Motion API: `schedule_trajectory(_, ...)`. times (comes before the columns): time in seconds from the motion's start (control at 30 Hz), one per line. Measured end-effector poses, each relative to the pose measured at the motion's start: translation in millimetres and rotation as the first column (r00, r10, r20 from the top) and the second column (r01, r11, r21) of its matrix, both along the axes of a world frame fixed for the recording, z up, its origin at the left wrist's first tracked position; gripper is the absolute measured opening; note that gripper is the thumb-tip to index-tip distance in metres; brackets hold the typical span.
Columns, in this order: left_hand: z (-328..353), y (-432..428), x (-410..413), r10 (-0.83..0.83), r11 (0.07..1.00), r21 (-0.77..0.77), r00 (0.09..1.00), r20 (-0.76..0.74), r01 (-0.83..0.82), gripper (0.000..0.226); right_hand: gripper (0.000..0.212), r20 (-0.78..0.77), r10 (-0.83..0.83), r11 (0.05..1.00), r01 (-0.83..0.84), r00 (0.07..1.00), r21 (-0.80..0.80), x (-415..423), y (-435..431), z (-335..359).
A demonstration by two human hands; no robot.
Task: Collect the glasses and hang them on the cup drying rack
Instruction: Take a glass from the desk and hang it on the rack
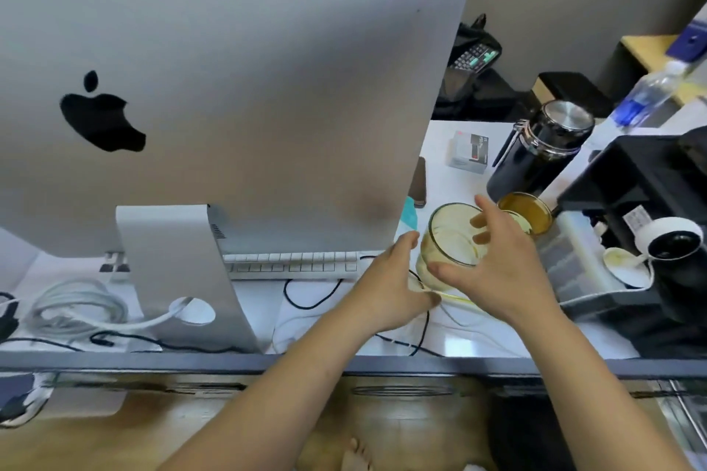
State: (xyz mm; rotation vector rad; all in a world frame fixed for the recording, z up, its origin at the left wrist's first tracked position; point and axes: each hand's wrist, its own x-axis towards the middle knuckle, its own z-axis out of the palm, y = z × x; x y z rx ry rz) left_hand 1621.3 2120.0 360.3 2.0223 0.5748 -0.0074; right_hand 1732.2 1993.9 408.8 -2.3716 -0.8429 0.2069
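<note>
Your left hand (390,287) and right hand (501,271), fingers spread, cup a clear glass (451,241) at centre right of the frame. A second glass (530,212), amber-tinted, stands just behind.

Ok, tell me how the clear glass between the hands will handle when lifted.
The clear glass looks empty, so probably light. Its walls look thin and smooth: likely fragile and perhaps slippery. It already appears tilted between the left hand and right hand, so a firm two-sided grip seems wise.
</note>
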Motion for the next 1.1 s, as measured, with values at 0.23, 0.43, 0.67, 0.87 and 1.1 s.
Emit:
schedule_trajectory(0.23, 50.6, -11.1, -51.5, 0.087, 0.996, -0.053, 0.957, 0.276, -0.075, 0.097, 0.119, -0.06, 0.173, 0.964, -0.156, 0.983, 0.216, -56.3, -6.7, 43.5)
schedule_trajectory(0.43, 73.7, 16.3, -149.7, 0.286, 0.957, -0.077, 0.873, 0.396, -0.279, 0.086, 0.118, -0.05, 0.392, 0.894, -0.367, 0.919, 0.258, -132.2, 35.0, 63.0)
schedule_trajectory(0.67, 77.7, 43.2, -342.2, 0.574, 0.787, -0.103, 0.659, 0.486, -0.609, 0.082, 0.117, -0.027, 0.718, 0.679, -0.692, 0.696, 0.245, -296.5, 110.1, 71.2)
schedule_trajectory(0.87, 79.1, 17.6, -545.8, 0.755, 0.55, -0.158, 0.407, 0.515, -0.82, 0.082, 0.117, -0.077, 0.906, 0.42, -0.862, 0.416, 0.285, -490.5, 139.9, 72.8)
schedule_trajectory(1.1, 92.4, -48.1, -762.4, 0.856, 0.133, -0.109, 0.059, 0.514, -0.985, 0.08, 0.118, -0.107, 0.994, 0.015, -0.922, -0.029, 0.387, -717.6, 140.7, 74.6)
